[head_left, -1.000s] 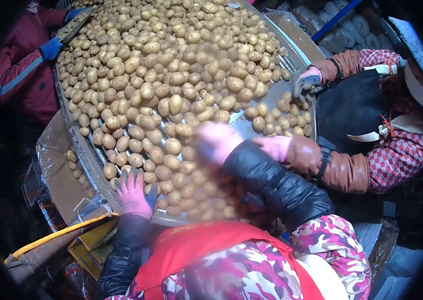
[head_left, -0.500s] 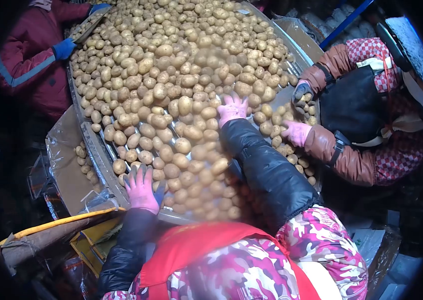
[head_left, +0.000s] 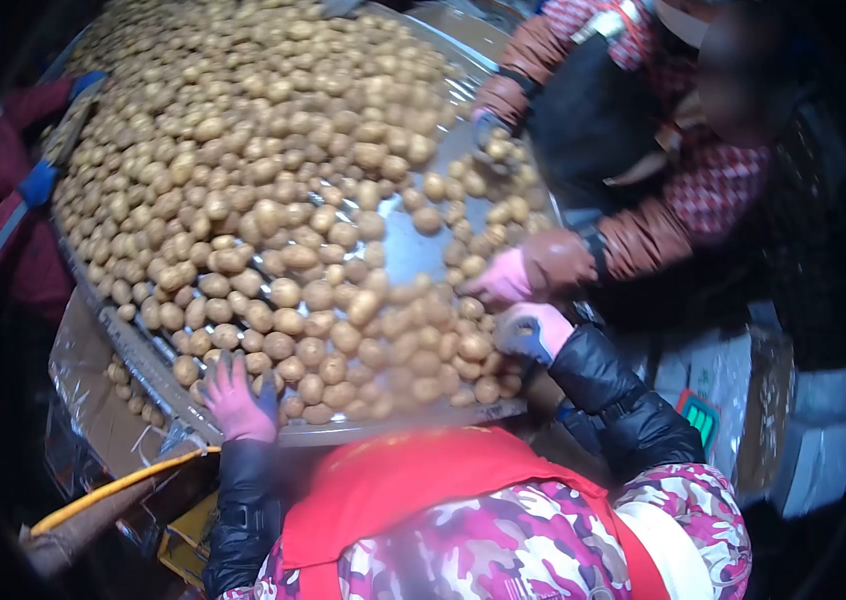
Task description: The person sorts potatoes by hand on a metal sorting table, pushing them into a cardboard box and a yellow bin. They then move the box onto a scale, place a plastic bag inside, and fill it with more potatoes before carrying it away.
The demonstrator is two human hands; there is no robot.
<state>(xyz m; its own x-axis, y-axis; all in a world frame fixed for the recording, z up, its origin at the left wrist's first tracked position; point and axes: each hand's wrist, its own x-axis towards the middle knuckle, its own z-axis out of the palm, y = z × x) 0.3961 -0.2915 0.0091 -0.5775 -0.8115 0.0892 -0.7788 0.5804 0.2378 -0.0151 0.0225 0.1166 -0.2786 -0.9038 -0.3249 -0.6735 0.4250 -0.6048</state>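
Note:
A large heap of potatoes (head_left: 243, 220) covers the metal sorting table (head_left: 411, 250). My left hand (head_left: 241, 402), in a pink glove with dark fingertips, lies with fingers spread at the near left edge, against the nearest potatoes. In a pink and dark-blue glove, my right hand (head_left: 535, 332) is curled at the near right edge of the heap. Its fingers are bent inward, and what they hold, if anything, is hidden. Potatoes sit close beside it, partly blurred.
A co-worker's pink-gloved hand (head_left: 503, 277) reaches among the potatoes close to my right hand; their other gloved hand (head_left: 491, 140) is farther back. At left, another person's blue gloves (head_left: 40, 184) hold a flat board (head_left: 68, 130). A cardboard box (head_left: 108, 395) stands below the left rim.
My right hand has drawn back from mid-heap to the near right edge, and potatoes have shifted nearer, baring some metal. My left hand stays at the left edge. The camera view has shifted.

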